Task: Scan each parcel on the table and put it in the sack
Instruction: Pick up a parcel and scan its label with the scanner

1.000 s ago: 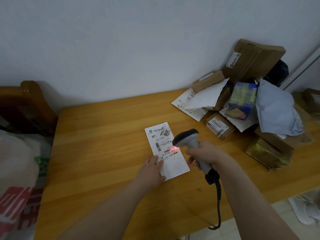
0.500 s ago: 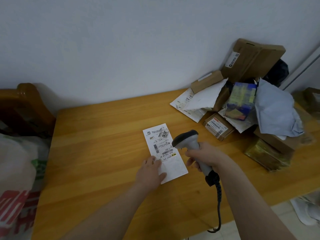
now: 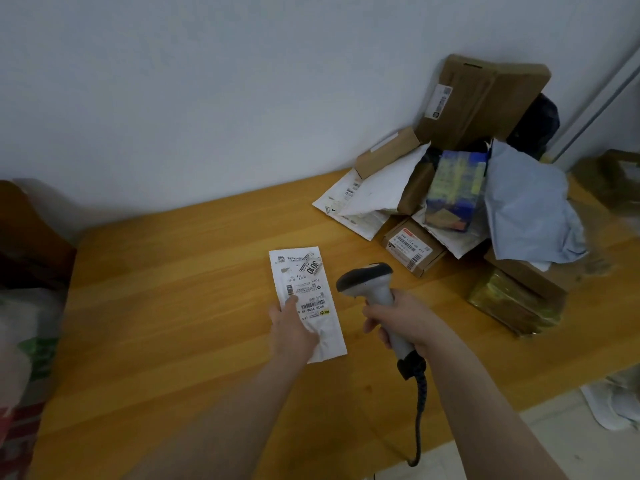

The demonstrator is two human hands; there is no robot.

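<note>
At the far left a white sack point(image 3: 24, 327) with red and green print is seen beside the wooden table point(image 3: 173, 306); its mouth is not shown. Near the table's middle a flat white mailer point(image 3: 304, 271) is found, label up. Its near left edge is pinched by the left hand point(image 3: 291, 336), thumb on top. Whether it is lifted clear of the wood cannot be told.

Just to its right a corded barcode scanner point(image 3: 367, 277) is gripped round the handle by the right hand point(image 3: 405, 322), head turned toward the label. No red beam is seen. If the scan is unfinished, the thumb is best slid off the small barcode and the mailer kept flat. Otherwise a firm pinch is needed for the carry left, as the thin mailer is likely to flop.

At the far right, a heap of unscanned parcels point(image 3: 453, 192) is left against the wall.
</note>
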